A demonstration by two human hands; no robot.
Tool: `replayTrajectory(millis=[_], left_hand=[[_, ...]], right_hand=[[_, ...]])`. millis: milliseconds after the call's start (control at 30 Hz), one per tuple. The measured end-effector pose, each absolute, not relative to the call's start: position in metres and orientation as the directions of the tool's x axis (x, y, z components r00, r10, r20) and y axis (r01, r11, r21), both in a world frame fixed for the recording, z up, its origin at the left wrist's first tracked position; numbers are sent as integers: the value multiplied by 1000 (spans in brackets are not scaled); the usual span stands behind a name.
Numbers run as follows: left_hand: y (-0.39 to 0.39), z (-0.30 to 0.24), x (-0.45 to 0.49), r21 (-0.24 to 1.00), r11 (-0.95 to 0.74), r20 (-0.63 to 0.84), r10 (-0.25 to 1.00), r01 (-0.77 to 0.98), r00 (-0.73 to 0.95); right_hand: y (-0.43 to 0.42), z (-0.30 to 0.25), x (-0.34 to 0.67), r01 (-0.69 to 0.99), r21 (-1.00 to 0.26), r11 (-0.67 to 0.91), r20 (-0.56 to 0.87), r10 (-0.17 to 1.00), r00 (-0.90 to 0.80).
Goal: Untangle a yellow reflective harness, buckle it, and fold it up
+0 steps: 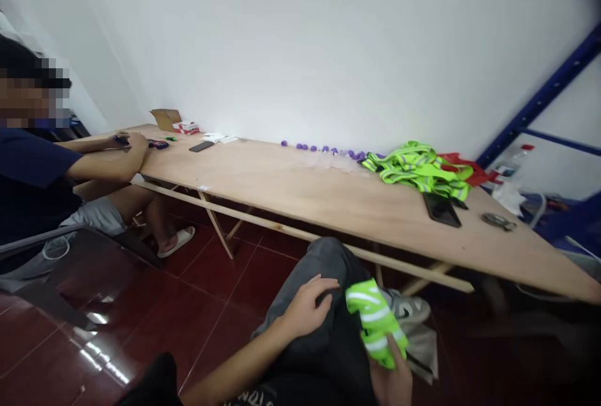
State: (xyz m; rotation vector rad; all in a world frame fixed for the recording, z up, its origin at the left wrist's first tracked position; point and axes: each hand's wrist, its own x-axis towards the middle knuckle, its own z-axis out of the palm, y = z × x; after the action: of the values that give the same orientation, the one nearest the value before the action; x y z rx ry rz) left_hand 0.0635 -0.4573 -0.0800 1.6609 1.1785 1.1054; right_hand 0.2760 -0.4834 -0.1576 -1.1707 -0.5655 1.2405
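Bare right hand [393, 373]: fingers partly hidden behind the folded lime-green fabric band [374, 317].
White lettering on black shirt cloth [253, 397], left of that hand: cut off below.
Small round purple pieces [305, 147], well beyond it: too small to identify.

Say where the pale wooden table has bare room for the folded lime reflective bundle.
The table is bare at middle front, between the flat dark rectangle, left, and black phone, right. Crowded: back edge, with small round purple pieces; right rear, under tangled lime reflective straps.
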Motion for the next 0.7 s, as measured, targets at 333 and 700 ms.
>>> replayTrajectory(millis=[333, 700], left_hand=[[-503, -62, 77, 790, 398, -183, 879, -466, 441], [-494, -67, 60, 722, 456, -414, 887, -520, 203]], right_hand=[[-540, -110, 228, 461, -775, 433, 527, 845, 93], [-558, -113, 218, -18, -994, 111, 100, 944, 315]])
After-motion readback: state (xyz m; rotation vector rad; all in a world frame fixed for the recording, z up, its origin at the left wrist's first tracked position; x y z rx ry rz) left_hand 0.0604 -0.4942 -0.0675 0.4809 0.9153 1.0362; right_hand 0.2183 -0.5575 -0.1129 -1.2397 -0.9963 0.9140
